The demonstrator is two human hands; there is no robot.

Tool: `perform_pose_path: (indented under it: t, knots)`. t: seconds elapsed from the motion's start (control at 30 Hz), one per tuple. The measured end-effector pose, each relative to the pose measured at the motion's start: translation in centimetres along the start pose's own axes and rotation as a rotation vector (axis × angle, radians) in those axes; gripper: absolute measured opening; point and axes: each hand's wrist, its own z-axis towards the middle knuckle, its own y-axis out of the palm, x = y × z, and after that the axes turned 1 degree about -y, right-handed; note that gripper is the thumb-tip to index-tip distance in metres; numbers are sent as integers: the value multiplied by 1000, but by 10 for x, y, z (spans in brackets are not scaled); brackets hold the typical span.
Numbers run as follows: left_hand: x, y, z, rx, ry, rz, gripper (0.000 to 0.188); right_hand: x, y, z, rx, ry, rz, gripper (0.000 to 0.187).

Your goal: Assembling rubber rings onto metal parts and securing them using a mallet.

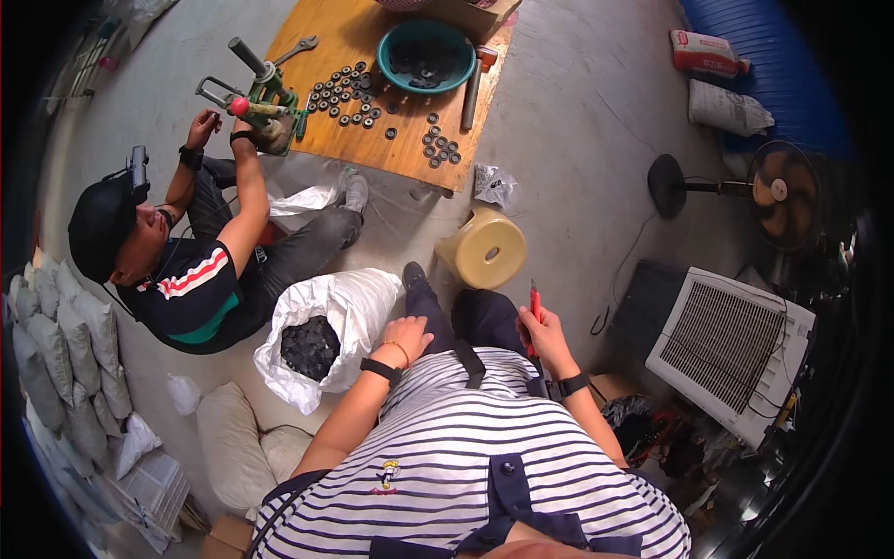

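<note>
Red knife [535,302], slender, partly hidden by fingers [530,321]; tip probably bare blade [534,283].

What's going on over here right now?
The right grip holds a red tool; the left grip rests on the thigh, near a white bag of black pieces. To the left, a co-worker sits with forearms raised by a green press at the table's edge. Black rings lie spread on the table, beside a teal bowl.
</note>
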Motion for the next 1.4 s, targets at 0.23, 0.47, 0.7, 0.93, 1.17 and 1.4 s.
perform_pose_path:
  t: [0.23,0.47,0.7,0.93,1.17,1.4]
  knots:
    - [-10,8,39,-56,-170,-138,44,19,-88,92,107,-196,-1122,30]
    - [4,32,102,125,-258,-286,41,-5,-179,196,-87,-148,-1268,29]
    - [58,6,175,-376,-222,-917,22,-150,-215,287,-862,394,-861,20]
    - [-9,-57,375,848,-623,-554,35,-112,-161,429,-400,30,-301,17]
    - [-55,-5,442,1055,-542,-116,41,-88,-54,508,-786,-297,-313,18]
    - [-14,25,417,1220,-3,-321,28,-46,1,481,-671,-1115,-538,24]
